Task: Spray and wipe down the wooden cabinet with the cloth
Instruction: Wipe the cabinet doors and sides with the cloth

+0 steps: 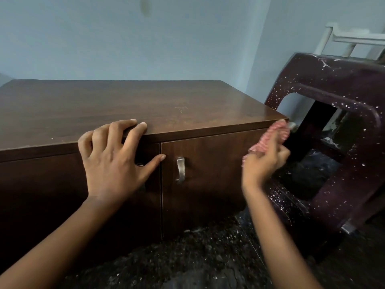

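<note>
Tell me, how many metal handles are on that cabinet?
1 plainly: a handle on the right door's left edge. A metal sliver beside the left hand hints at a second, mostly hidden.

Bare forearms (62, 236), left hand (112, 161), right hand (262, 163); short nails (143, 123)

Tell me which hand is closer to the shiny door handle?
Left. The left hand rests just left of the handle, thumb nearly reaching it; the right hand holds the cloth farther right.
</note>
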`<action>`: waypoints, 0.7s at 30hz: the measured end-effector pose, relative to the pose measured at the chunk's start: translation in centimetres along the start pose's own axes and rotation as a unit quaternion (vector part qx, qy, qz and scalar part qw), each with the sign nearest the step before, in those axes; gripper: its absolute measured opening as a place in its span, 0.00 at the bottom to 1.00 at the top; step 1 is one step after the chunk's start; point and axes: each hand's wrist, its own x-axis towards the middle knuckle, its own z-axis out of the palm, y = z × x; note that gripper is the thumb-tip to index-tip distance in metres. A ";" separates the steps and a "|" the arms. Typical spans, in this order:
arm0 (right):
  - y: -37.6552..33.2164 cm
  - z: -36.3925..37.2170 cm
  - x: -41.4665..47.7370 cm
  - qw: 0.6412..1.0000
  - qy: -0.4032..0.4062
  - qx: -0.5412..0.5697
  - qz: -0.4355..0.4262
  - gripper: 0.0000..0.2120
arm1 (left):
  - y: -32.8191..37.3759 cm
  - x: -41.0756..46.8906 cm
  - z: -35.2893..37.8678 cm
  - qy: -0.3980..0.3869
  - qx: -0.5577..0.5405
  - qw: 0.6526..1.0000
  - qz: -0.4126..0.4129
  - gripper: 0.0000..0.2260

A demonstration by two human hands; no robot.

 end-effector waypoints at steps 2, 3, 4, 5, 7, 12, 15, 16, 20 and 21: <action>-2.3 0.6 -4.3 0.994 -0.011 0.023 -0.111 0.22 | 0.1 0.0 -0.1 -0.008 -0.002 1.000 -0.003 0.28; -2.6 0.6 -6.6 0.980 -0.048 0.003 -0.195 0.27 | 0.2 0.1 -0.1 -0.011 -0.003 1.000 -0.004 0.28; -2.4 0.4 -8.4 0.960 -0.084 -0.030 -0.267 0.31 | 0.2 0.1 -0.1 -0.012 -0.005 1.000 -0.006 0.28; -1.8 0.1 -9.4 0.938 -0.122 -0.053 -0.321 0.32 | 0.3 0.1 -0.2 -0.012 -0.008 1.000 -0.008 0.28; -0.4 -0.6 -10.3 0.891 -0.187 -0.105 -0.400 0.30 | 0.3 0.1 -0.2 -0.011 -0.010 1.000 -0.012 0.28; 3.3 -2.0 -7.6 0.877 -0.174 -0.172 -0.414 0.28 | 0.1 0.1 0.0 -0.005 -0.007 1.000 -0.006 0.28; 6.3 -1.6 -4.0 0.975 -0.104 -0.094 -0.171 0.21 | 0.0 0.2 0.1 -0.006 -0.008 1.000 0.001 0.28; 6.7 -1.4 -3.4 0.991 -0.081 -0.069 -0.085 0.23 | 0.0 0.2 0.2 -0.003 -0.007 1.000 0.004 0.28; 9.9 -1.4 -5.2 0.980 -0.116 -0.082 0.142 0.36 | -0.3 0.1 0.5 0.015 -0.002 1.000 0.014 0.28; 10.6 -1.6 -6.5 0.968 -0.137 -0.077 0.193 0.34 | -0.3 0.0 0.5 0.014 -0.003 1.000 0.014 0.28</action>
